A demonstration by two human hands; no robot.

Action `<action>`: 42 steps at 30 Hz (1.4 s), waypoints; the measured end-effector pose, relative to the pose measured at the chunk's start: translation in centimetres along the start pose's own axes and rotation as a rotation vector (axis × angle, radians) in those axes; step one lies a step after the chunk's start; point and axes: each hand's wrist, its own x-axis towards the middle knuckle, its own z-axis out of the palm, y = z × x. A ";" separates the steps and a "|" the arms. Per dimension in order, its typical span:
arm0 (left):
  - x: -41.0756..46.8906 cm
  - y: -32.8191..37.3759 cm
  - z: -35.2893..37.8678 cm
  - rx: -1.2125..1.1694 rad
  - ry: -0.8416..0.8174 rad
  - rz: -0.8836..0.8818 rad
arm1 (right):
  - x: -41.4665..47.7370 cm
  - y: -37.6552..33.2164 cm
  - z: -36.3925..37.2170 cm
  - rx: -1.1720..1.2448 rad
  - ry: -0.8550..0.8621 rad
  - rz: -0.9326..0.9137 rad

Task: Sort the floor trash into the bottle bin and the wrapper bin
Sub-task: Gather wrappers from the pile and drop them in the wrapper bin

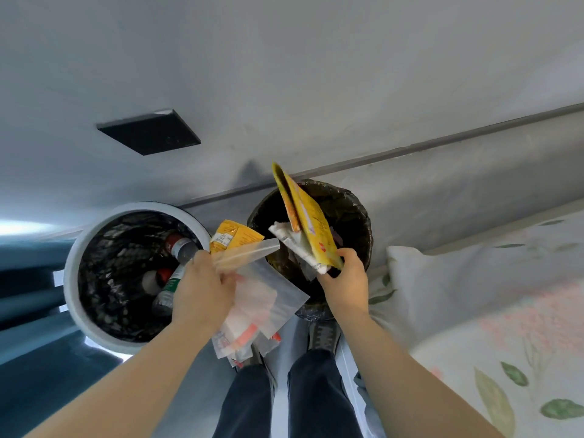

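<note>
While print on the yellow packet (311, 226) is too blurred to read, the right hand (346, 276) grips it with white wrappers (294, 245) over the wrapper bin (357, 213); the left hand (202, 289) clutches clear bags (268, 298) between that bin and the bottle bin (71, 279), which holds bottles (183, 248).

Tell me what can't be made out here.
Head view: labels on the bottles in the white bin, blurred.
Head view: contents of the dark bin, covered by the yellow wrapper in the right hand.
Head view: contents of the clear bags in the left hand, blurred.
</note>
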 end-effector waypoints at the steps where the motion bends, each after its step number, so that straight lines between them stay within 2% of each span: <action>1: 0.1 0.0 -0.1 -0.003 0.001 -0.005 | -0.1 0.2 0.1 -0.023 -0.003 0.026; 3: 0.2 0.0 -0.3 -0.004 0.002 -0.008 | -0.4 0.3 -0.1 -0.041 -0.001 0.059; 6: 0.4 0.1 -0.5 -0.008 0.000 -0.014 | -1.0 0.2 -0.5 -0.058 -0.072 0.011; 13: 0.4 0.0 -1.5 -0.042 0.033 0.018 | -1.4 -1.2 -0.8 -0.114 -0.157 -0.220; 17: 0.5 -1.0 -2.4 0.024 0.044 0.020 | -1.0 -3.7 -0.1 -0.128 -0.228 -0.358; 21: 0.7 -2.2 -3.2 0.068 0.051 -0.015 | -0.2 -6.2 1.4 -0.129 -0.234 -0.335; 26: 1.0 -3.3 -4.1 0.045 0.068 -0.025 | 0.7 -8.2 4.1 -0.319 -0.268 -0.297; 34: 1.8 -5.1 -4.1 0.015 0.071 -0.038 | 1.3 -5.4 7.0 -0.475 -0.305 -0.155; 38: 1.8 -4.4 -4.1 -0.009 0.081 -0.013 | 1.0 -4.0 6.5 -0.412 -0.357 -0.031; 42: 1.8 -2.9 -4.4 -0.063 0.084 0.051 | 0.6 -4.2 4.5 -0.322 -0.357 -0.052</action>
